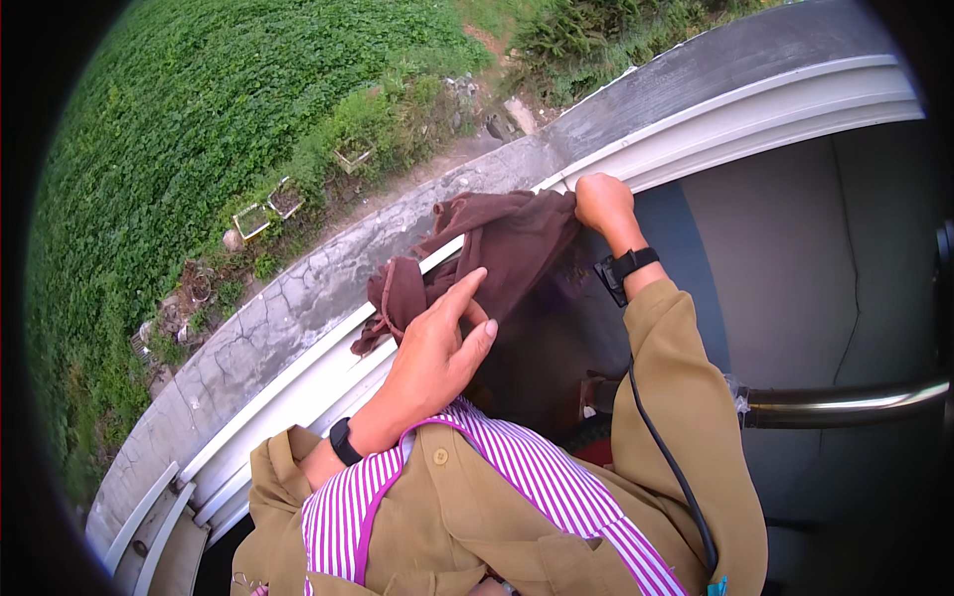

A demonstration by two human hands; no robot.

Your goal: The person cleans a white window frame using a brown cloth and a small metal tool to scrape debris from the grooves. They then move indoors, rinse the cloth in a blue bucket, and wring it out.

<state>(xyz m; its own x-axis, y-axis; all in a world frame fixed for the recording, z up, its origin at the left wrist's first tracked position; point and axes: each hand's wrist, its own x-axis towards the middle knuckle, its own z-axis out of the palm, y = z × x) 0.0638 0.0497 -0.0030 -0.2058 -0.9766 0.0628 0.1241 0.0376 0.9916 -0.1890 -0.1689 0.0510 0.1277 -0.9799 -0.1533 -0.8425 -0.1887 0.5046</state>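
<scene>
A dark brown cloth (pixel 514 231) lies bunched over the white window frame track (pixel 313 387). My right hand (pixel 605 203) is closed on the cloth's upper right end, at the inner edge of the frame. Just below the cloth, my left hand (pixel 440 350) is spread, thumb and fingers apart, and grips nothing; whether its fingertips touch the cloth cannot be told. Part of the cloth hangs on the inner side of the frame, and another part reaches the concrete ledge (pixel 283 298) outside.
A metal rail (pixel 842 402) runs at the right, indoors. At the lower left stands a white frame end (pixel 149 529). Beyond the cracked ledge lie rubble, crate-like frames (pixel 252 221) and a green leafy field (pixel 223 97), at a lower level. A black cable (pixel 671 462) runs along my right sleeve.
</scene>
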